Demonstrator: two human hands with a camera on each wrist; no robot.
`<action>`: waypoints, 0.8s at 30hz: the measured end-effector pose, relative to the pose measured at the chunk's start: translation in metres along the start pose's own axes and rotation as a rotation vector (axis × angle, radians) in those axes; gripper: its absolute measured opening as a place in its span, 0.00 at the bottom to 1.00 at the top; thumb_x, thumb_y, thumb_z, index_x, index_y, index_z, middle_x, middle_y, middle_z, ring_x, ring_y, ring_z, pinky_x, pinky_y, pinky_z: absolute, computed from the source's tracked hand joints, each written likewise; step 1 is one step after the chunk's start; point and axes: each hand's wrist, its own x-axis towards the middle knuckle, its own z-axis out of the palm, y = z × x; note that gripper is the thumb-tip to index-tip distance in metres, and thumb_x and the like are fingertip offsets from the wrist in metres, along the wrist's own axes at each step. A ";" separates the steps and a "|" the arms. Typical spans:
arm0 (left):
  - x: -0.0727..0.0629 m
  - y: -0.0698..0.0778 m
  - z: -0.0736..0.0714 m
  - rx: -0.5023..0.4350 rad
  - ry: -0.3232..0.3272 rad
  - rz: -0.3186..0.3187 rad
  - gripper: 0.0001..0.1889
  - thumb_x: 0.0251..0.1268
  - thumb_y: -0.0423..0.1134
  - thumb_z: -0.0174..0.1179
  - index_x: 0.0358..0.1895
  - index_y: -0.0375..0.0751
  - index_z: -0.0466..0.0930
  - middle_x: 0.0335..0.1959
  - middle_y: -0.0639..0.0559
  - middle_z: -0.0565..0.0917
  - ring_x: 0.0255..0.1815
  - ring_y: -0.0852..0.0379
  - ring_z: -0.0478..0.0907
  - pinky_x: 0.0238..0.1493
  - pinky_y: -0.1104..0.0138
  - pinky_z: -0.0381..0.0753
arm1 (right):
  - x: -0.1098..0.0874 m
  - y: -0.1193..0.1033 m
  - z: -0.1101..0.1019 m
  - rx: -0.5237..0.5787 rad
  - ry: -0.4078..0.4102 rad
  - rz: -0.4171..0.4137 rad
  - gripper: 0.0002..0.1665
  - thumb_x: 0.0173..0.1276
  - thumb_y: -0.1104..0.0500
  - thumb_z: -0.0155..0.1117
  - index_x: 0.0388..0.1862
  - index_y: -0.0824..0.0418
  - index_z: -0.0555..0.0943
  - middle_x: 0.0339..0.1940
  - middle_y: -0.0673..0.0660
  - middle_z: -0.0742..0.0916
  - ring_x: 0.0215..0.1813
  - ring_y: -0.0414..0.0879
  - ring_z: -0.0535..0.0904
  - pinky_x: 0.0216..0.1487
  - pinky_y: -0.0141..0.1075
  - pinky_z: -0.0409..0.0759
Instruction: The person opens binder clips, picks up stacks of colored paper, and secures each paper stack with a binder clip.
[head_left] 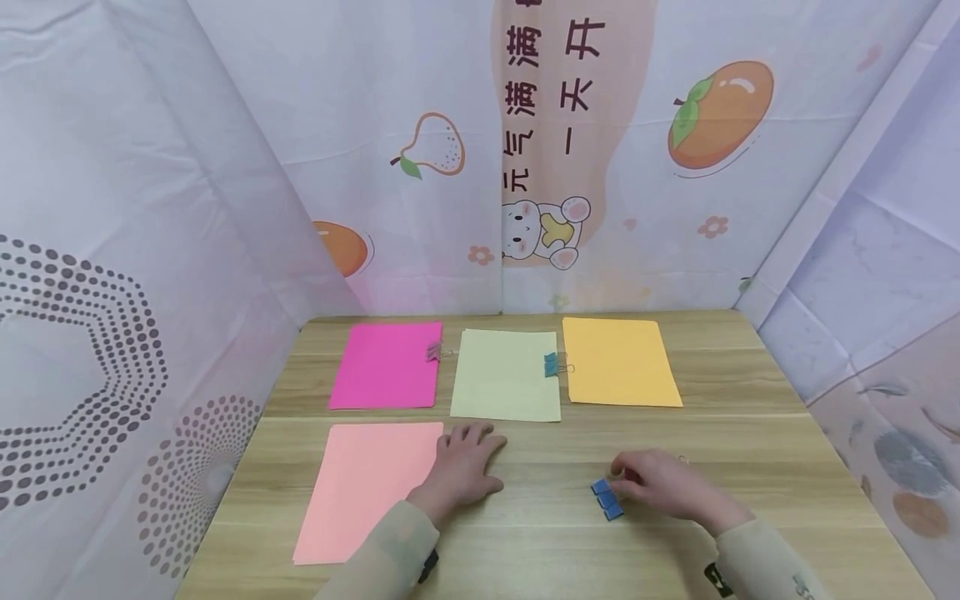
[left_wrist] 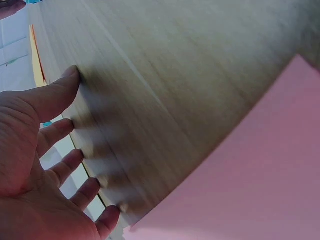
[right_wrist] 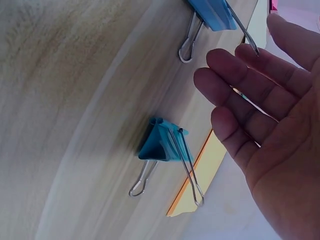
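Observation:
In the head view my right hand [head_left: 656, 485] is low over the table, thumb and fingertips right at a blue binder clip [head_left: 607, 499]. The right wrist view shows my right hand [right_wrist: 270, 95] with loosely bent fingers, thumb apart; a wire handle of the blue binder clip [right_wrist: 215, 14] overlaps the index fingertip. A teal binder clip [right_wrist: 162, 142] stands below the fingers there, its wire handles spread. My left hand [head_left: 463, 462] rests with spread fingers beside a light pink sheet [head_left: 367, 483]. In the left wrist view the left hand [left_wrist: 40, 165] has nothing in it.
Along the back lie a magenta sheet [head_left: 386, 367], a pale green sheet [head_left: 502, 375] and a yellow sheet [head_left: 622, 362]. A pink binder clip [head_left: 433, 351] sits at the magenta sheet's right edge, a teal clip [head_left: 551, 364] at the green one's. Printed curtains [head_left: 450, 208] enclose the table.

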 end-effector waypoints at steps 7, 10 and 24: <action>-0.002 -0.002 0.002 0.052 -0.002 0.020 0.33 0.63 0.56 0.68 0.71 0.56 0.74 0.74 0.49 0.67 0.72 0.40 0.62 0.64 0.42 0.64 | -0.001 0.003 0.006 -0.004 0.010 -0.021 0.06 0.72 0.51 0.67 0.39 0.52 0.84 0.27 0.38 0.79 0.28 0.31 0.69 0.29 0.31 0.70; -0.004 -0.001 0.000 0.068 -0.007 0.026 0.33 0.64 0.57 0.67 0.72 0.57 0.73 0.75 0.49 0.66 0.72 0.40 0.62 0.64 0.42 0.65 | -0.002 0.004 0.008 0.003 0.008 -0.028 0.06 0.72 0.51 0.67 0.38 0.51 0.84 0.28 0.37 0.79 0.29 0.30 0.69 0.29 0.30 0.70; -0.006 -0.001 -0.002 0.074 -0.011 0.037 0.34 0.65 0.57 0.66 0.73 0.57 0.71 0.76 0.49 0.66 0.73 0.41 0.61 0.65 0.41 0.64 | -0.002 0.007 0.012 0.018 -0.001 -0.013 0.05 0.73 0.52 0.66 0.36 0.49 0.81 0.27 0.37 0.77 0.28 0.30 0.68 0.29 0.30 0.68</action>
